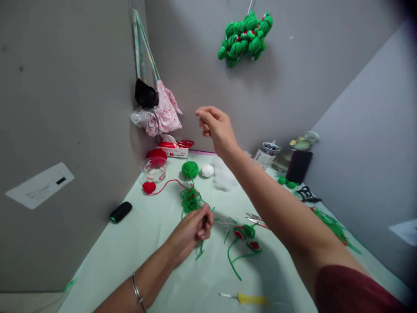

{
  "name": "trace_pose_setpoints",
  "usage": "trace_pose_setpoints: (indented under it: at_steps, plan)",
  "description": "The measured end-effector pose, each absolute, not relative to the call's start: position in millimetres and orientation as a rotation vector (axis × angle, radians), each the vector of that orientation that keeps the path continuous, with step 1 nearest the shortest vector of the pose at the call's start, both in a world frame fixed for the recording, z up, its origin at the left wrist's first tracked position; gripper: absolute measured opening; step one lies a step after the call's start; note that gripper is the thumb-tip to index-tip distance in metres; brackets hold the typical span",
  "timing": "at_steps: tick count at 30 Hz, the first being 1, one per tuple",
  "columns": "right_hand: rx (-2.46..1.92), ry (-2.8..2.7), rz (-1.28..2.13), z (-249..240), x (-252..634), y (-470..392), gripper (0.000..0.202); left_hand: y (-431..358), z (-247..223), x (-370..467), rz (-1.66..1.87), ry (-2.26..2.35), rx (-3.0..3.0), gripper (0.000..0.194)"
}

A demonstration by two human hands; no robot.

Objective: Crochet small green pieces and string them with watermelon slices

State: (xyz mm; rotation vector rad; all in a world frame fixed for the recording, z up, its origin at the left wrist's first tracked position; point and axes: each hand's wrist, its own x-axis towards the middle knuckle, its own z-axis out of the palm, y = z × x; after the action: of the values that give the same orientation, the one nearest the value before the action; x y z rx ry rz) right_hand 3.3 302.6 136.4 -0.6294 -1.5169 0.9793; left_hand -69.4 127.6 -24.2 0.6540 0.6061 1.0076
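Low over the middle of the table, my left hand (193, 232) is closed, thumb pressed to its fingers. A green yarn piece (204, 221) shows only in part between them, and a green strand hangs out below. My right hand (216, 126) is raised high in front of the back wall in a pinch; whatever is between its fingertips is too fine to make out. Behind my left hand lies a loose tangle of green yarn (190, 198). To its right are small red-and-green crocheted pieces (239, 233) with long green tails.
A yellow-handled crochet hook (250, 298) lies near the front edge. Scissors (256, 219) rest under my right forearm. Farther back are a green yarn ball (190, 170), a white ball (207, 170), a clear tub (153, 171) and a phone (299, 167). Green crocheted pieces (246, 39) hang on the wall.
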Motion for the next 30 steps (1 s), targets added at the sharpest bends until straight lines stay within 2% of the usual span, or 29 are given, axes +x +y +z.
trace_pose_setpoints:
  at_steps: [6, 11, 16, 22, 26, 28, 30]
  plan:
    - [-0.875, -1.83, 1.087, 81, 108, 184, 0.014, 125, -20, -73, 0.944, 0.382, 0.692, 0.055]
    - [-0.948, -2.173, 0.844, 44, 140, 118, 0.012, 112, -20, -61, 0.854, 0.405, 0.767, 0.055]
    - [-0.932, -2.297, 0.495, 21, 142, 105, 0.014, 103, -20, -48, 0.791, 0.499, 0.882, 0.056]
    - [-0.941, -2.084, 0.617, 15, 147, 97, 0.016, 96, -17, -35, 0.998, 0.965, 1.218, 0.045]
    - [-0.751, -2.182, 0.414, 0, 138, 89, 0.017, 92, -18, -26, 1.088, 0.885, 1.0, 0.028]
    - [-0.716, -2.193, 0.334, -5, 134, 88, 0.019, 91, -20, -26, 1.093, 0.878, 0.843, 0.028]
    - [-0.758, -2.146, 0.435, -4, 133, 88, 0.017, 92, -21, -28, 1.089, 0.875, 0.801, 0.028]
